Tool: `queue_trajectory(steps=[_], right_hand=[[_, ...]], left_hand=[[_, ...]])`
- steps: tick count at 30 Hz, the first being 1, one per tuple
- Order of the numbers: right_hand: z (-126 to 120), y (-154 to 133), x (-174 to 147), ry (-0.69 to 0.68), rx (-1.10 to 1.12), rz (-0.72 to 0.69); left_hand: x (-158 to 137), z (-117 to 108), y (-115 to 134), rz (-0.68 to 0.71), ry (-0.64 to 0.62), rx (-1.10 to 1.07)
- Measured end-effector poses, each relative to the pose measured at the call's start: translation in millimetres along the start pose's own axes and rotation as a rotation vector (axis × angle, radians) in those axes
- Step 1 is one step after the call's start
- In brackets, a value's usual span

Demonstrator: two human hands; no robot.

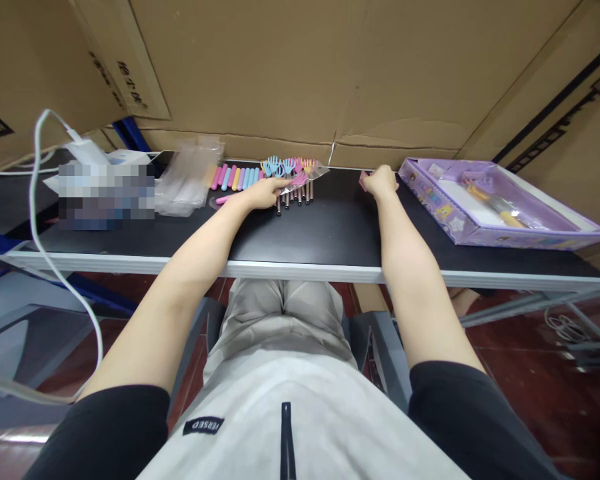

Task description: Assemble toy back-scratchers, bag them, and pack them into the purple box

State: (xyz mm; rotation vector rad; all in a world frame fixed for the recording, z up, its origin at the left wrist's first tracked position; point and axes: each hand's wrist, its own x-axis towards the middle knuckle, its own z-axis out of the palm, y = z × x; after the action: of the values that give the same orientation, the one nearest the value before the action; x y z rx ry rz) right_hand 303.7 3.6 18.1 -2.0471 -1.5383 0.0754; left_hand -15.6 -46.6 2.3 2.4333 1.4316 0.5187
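Observation:
My left hand (267,194) is closed around a pink back scratcher (299,179) in a clear plastic sleeve. Its hand-shaped head points right, and its pink handle end shows left of my wrist. Just beyond lie several more back scratchers (273,165) with blue, yellow and pink heads and metal rods. Their coloured handles (235,178) form a row to the left. Farther right, my right hand (383,181) is closed at the table's back, with a small pinkish piece (363,181) showing at its left side. What that piece is, I cannot make out.
A stack of clear plastic sleeves (190,177) lies left of the handles. Beyond it are a blurred-out item and a white cable (37,200). At right stands a purple box (445,200) with a windowed top. Cardboard (290,73) walls the black table (310,233) at the back.

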Motion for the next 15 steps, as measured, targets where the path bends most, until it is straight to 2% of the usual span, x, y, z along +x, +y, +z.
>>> queue_trajectory(steps=[3, 7, 11, 15], right_hand=[[0.2, -13.5, -3.5, 0.038, 0.096, -0.004], [7.5, -32.4, -4.4, 0.097, 0.411, -0.200], [21.0, -51.0, -12.5, 0.040, 0.621, -0.321], [34.5, -62.4, -25.8, -0.040, 0.689, -0.364]], left_hand=[[0.0, 0.5, -0.7, 0.002, 0.017, -0.012], [0.1, 0.7, 0.4, 0.032, 0.036, -0.022], [-0.9, -0.2, 5.1, 0.047, 0.047, -0.026], [-0.4, 0.2, 6.2, 0.059, 0.074, -0.039]])
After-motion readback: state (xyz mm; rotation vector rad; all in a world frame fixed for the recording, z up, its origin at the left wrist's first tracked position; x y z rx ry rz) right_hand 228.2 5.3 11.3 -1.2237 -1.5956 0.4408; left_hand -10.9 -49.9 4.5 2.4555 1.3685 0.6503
